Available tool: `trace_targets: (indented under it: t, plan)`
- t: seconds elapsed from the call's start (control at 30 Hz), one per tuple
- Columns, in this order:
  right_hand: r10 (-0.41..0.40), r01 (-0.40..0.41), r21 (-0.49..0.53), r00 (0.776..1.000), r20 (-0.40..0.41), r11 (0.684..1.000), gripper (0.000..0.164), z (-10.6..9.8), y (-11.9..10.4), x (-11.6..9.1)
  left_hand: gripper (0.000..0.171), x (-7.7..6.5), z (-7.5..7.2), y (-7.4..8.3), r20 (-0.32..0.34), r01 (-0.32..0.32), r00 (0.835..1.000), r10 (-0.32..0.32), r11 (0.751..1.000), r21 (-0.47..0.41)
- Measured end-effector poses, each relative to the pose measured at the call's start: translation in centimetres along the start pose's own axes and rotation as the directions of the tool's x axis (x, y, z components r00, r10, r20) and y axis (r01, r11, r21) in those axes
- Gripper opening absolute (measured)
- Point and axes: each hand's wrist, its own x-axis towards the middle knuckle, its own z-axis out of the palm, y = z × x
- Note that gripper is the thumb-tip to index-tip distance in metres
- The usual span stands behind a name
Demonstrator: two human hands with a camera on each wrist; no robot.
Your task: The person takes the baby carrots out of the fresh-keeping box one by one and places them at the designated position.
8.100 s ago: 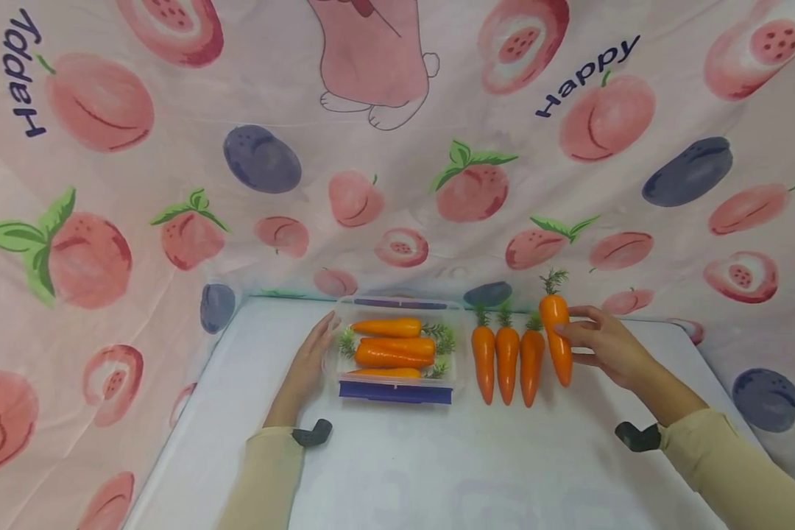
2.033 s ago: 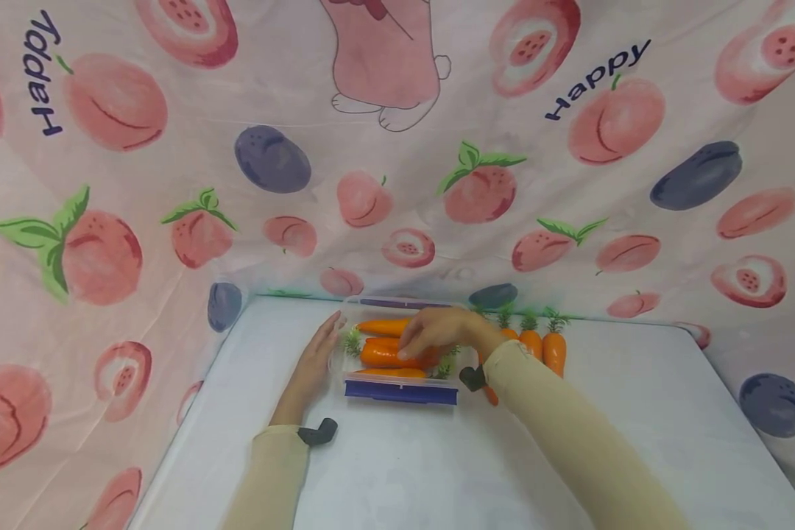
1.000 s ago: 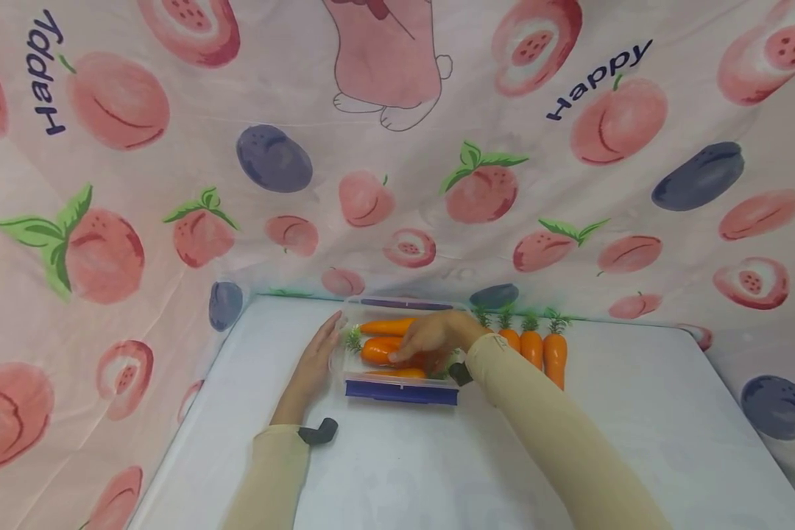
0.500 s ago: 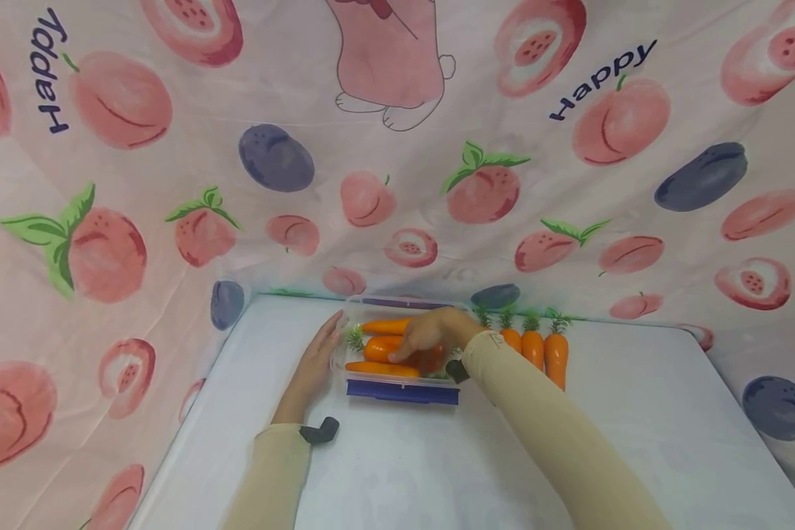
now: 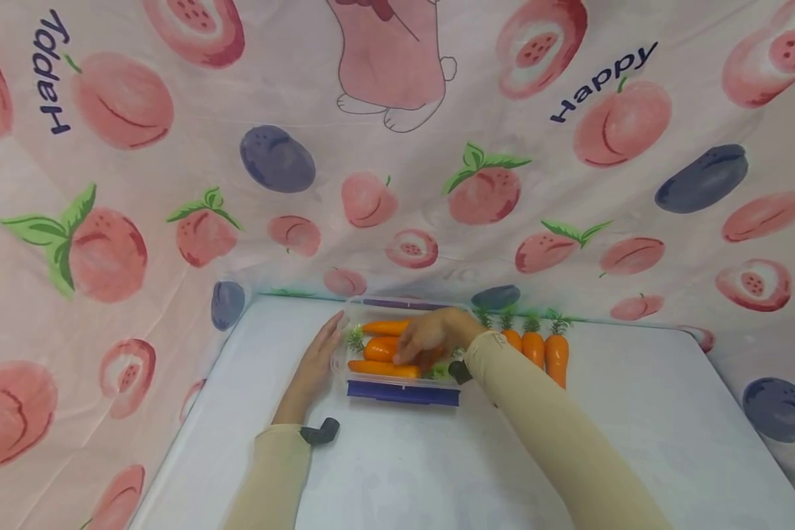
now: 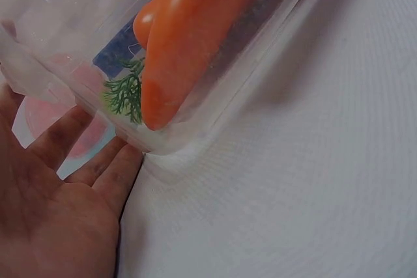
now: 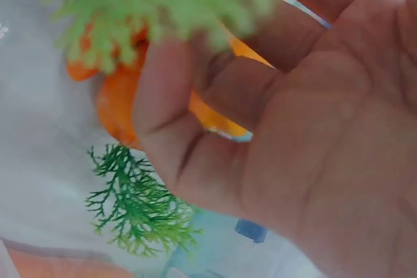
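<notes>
A clear plastic box (image 5: 341, 361) with blue side flaps holds several orange toy carrots with green tops. My left hand (image 5: 318, 357) lies against its left end, fingers extended along the wall; the left wrist view shows these fingers (image 6: 107, 167) at the box's lower corner. My right hand (image 5: 430, 335) reaches down inside the box, with curled fingers among the carrots. Its fingertips are at the front carrot (image 5: 377, 368), while the middle carrot (image 5: 379, 349) and back carrot (image 5: 384, 327) are partly covered by the hand. In the right wrist view, leafy tops (image 7: 140, 206) surround the bent fingers.
To the right of the box several more carrots (image 5: 556, 357) stand in a row, tops toward the back, partly hidden by the right sleeve (image 5: 543, 412). A fruit-print cloth (image 5: 397, 199) rises behind the white table (image 5: 397, 464).
The carrot formerly held in my right hand now lies in the row. The right hand has moved left into the box, and the front carrot there has shifted slightly left and back. Left hand stays.
</notes>
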Motion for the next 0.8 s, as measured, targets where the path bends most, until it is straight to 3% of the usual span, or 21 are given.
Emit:
trace_targets:
  t: [0.3,0.47,0.67,0.8]
  plan:
    - [-0.114,0.118,-0.106,0.992,0.048,0.987,0.036,0.0,0.6,-0.5,0.053,0.0,0.1,0.1,0.003,-0.014,1.000,0.014,1.000,-0.007]
    - [-0.143,0.144,-0.005,0.988,0.059,0.990,0.040,-0.2,1.1,-0.6,0.047,0.1,0.0,0.0,-0.010,0.000,1.000,0.000,1.000,-0.001]
    - [-0.176,0.181,0.155,0.983,-0.045,0.971,0.041,-0.4,2.5,-1.1,0.053,0.0,0.0,0.0,-0.004,0.017,1.000,-0.017,1.000,0.012]
    - [-0.240,0.256,0.108,0.960,-0.144,0.961,0.037,-0.7,3.3,-2.1,0.052,-0.1,-0.1,0.0,-0.003,0.015,1.000,-0.015,1.000,0.014]
